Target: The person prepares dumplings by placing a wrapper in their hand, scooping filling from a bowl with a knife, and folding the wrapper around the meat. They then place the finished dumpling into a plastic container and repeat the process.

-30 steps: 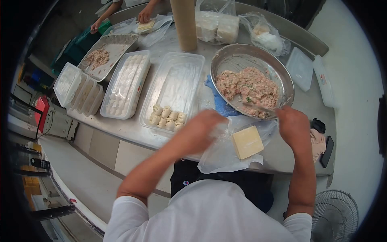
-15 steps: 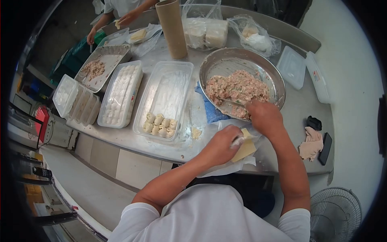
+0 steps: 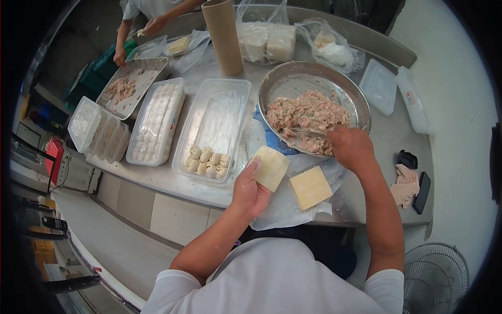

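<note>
My left hand (image 3: 251, 191) pinches one square dumpling wrapper (image 3: 272, 168) by its edge, thumb on top, palm turned up. Below and right of it, a stack of yellowish wrappers (image 3: 311, 187) lies on a plastic sheet (image 3: 272, 215). My right hand (image 3: 349, 148) is over the near rim of a round metal bowl (image 3: 364, 104), closed on a slim metal utensil (image 3: 308, 131). Its far end sits in the minced meat filling (image 3: 308, 111), so its exact kind is hidden. Folded dumplings (image 3: 210, 161) sit at the near end of a clear plastic container (image 3: 217, 112).
A filled dumpling container (image 3: 157, 123) and a metal tray (image 3: 144, 86) with filling stand left. A cardboard tube (image 3: 224, 39) rises behind. Another person's hand (image 3: 120, 56) is at that tray. Lids (image 3: 379, 86), a cloth (image 3: 404, 187) and a phone (image 3: 422, 193) lie right.
My left hand has lifted a wrapper off the stack and moved left, turning palm up. My right hand has shifted slightly right with the utensil. The other person's lower hand has moved to the tray.
</note>
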Available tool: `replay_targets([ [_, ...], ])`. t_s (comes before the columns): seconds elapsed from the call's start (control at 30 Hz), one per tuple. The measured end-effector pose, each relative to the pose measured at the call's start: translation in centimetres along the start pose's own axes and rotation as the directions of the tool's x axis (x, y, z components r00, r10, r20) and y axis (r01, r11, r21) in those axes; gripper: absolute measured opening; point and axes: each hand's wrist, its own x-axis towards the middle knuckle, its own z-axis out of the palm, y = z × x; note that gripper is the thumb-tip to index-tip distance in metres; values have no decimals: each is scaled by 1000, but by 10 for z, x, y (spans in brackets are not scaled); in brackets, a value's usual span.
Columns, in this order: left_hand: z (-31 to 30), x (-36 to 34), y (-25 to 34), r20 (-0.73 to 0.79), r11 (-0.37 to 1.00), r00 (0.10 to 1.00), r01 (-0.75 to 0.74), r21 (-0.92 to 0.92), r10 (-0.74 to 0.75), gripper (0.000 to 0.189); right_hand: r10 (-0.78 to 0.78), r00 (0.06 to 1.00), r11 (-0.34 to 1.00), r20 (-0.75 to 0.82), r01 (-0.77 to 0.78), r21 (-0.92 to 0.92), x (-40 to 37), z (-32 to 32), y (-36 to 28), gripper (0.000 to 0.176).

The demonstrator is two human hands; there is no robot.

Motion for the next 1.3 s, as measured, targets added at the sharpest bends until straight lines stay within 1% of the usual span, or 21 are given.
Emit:
replay_targets([
  [0.03,1,3,-3,3,1000,1000,-2,-3,2,37,-56,997,997,51,59,-54,2,2,-1,11],
  [0.07,2,8,-5,43,997,999,24,-73,-21,36,-63,997,996,49,66,-58,2,0,-2,11],
  [0.1,3,13,-6,83,988,996,52,-143,-40,36,-82,996,997,41,82,-6,-1,-2,-4,9],
  [0.17,6,23,-12,61,992,997,45,-114,-38,39,-99,994,994,35,97,43,-9,-2,-1,8],
  [0.23,16,28,-14,40,996,998,45,-79,-42,43,-79,994,979,-77,92,182,-19,2,12,8],
  [0.27,20,29,-15,51,994,998,46,-102,-41,44,-78,994,979,-76,91,180,-25,1,18,8],
  [0.33,28,28,-14,59,991,997,47,-128,-40,45,-95,980,938,-176,148,314,-35,-4,25,11],
  [0.43,29,26,-15,110,989,993,61,-134,-47,47,-67,978,924,-196,135,357,-43,-11,30,14],
  [0.47,29,25,-16,108,990,994,43,-135,-28,47,-58,979,925,-195,126,357,-44,-13,29,14],
  [0.57,33,22,-19,98,991,995,27,-129,-14,48,-48,983,970,-177,88,225,-36,-22,21,7],
  [0.63,36,19,-17,78,991,997,11,-130,-1,48,18,996,997,90,-12,-74,-28,-25,11,10],
  [0.67,38,18,-16,78,991,997,14,-137,-3,47,11,996,997,88,-4,-72,-25,-27,5,10],
  [0.73,39,18,-14,80,989,997,12,-146,0,46,22,984,997,174,-10,-72,-23,-32,-6,13],
  [0.87,42,18,-13,124,982,992,37,-187,-14,47,43,991,999,123,-44,12,-29,-36,-17,12],
  [0.93,43,18,-12,113,979,993,37,-200,-15,48,20,997,987,-81,-6,160,-33,-28,-12,12],
  [0.97,44,18,-12,118,981,993,19,-195,5,49,17,997,987,-78,-4,161,-33,-25,-11,12],
  [1.03,42,18,-13,119,981,993,4,-192,20,51,42,977,941,-207,30,336,-34,-22,-11,11],
  [1.07,42,18,-13,97,981,995,5,-196,14,52,47,978,942,-205,26,336,-33,-18,-12,11],
  [1.13,43,19,-12,85,981,996,15,-193,2,52,67,990,982,-121,-44,183,-27,-11,-15,11],
  [1.23,42,20,-10,71,975,997,6,-222,10,53,20,997,986,-69,-8,169,-24,-3,-20,11],
  [1.3,40,21,-9,87,979,996,-11,-202,29,53,-3,993,979,-116,27,203,-29,-4,-14,12],
])
